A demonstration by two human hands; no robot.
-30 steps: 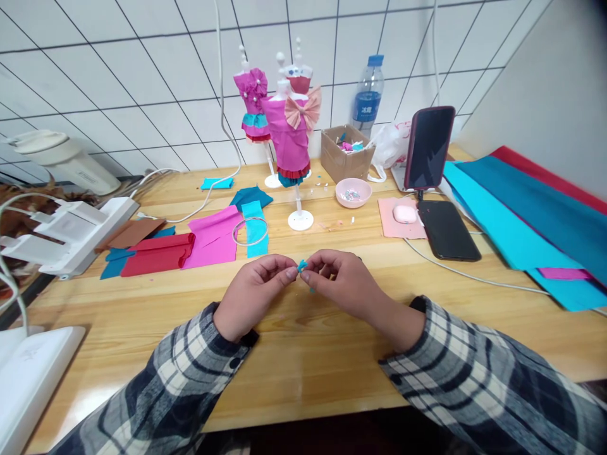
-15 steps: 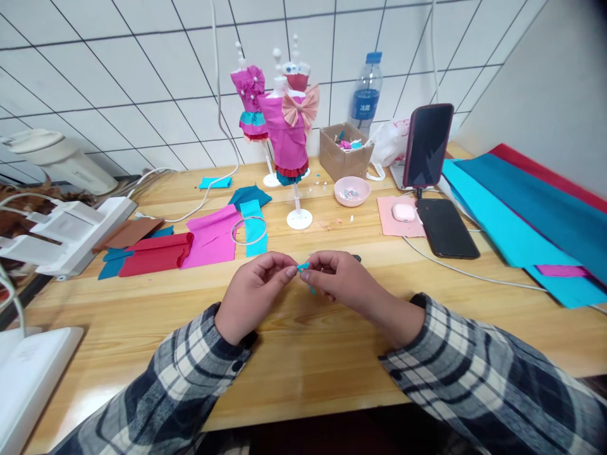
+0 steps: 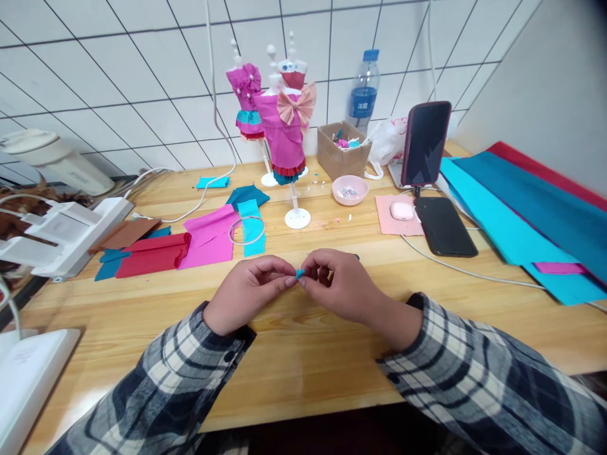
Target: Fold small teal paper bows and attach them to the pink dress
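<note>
My left hand [image 3: 253,287] and my right hand [image 3: 344,284] both pinch the small blue piece [image 3: 300,274] between closed fingertips, over the table [image 3: 303,360]. It looks already bunched, but I cannot tell how much shaping is left; the front mannequin [image 3: 282,136] already wears its bow [image 3: 296,108].

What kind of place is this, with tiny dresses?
Probably a crafting corner: a mini mannequin is dressed in pink, a cardboard box holds colorful scraps, and the left hand and right hand pinch a tiny blue piece.

Plaid sleeves [image 3: 164,373], cuff buttons [image 3: 229,357] seemingly black
</note>
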